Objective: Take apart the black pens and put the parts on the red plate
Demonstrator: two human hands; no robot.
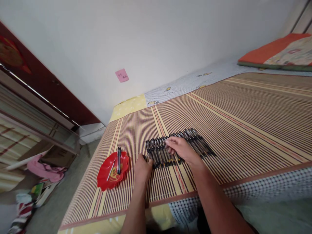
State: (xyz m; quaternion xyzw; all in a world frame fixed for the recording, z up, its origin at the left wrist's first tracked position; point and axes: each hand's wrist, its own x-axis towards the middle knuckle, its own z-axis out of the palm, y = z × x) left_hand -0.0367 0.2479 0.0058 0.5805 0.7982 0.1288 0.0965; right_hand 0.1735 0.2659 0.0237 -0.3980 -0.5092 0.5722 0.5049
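Dozens of dark pens (180,146) lie side by side in one long row on the mat (243,123), and everything here hangs on how that row sits to our hands. Each pen's long axis runs away from us, slightly slanted toward the right, while the row itself stretches left to right across the mat.

Our right hand (179,149) rests directly on the row near its middle, palm down, fingers loosely spread and curled over the barrels; it touches them rather than gripping any single one that we can make out. Our left hand (142,169) sits just beside the row's near left corner, fingers closed in a pinch on a thin pale rod (148,155), perhaps a refill, whose free end points up and right to the leftmost pens. So the left hand is nearer the row's left end, the right hand covers the centre.

Further left, near the left hand but apart from it, a red dish (103,172) holds one dark pen (119,159) and a pale thin stick (110,171), both lying roughly parallel to the pens in the row.

Beyond the mat we see a white wall with a pink note (122,75), and a folded quilt (280,52) well apart at the far right.
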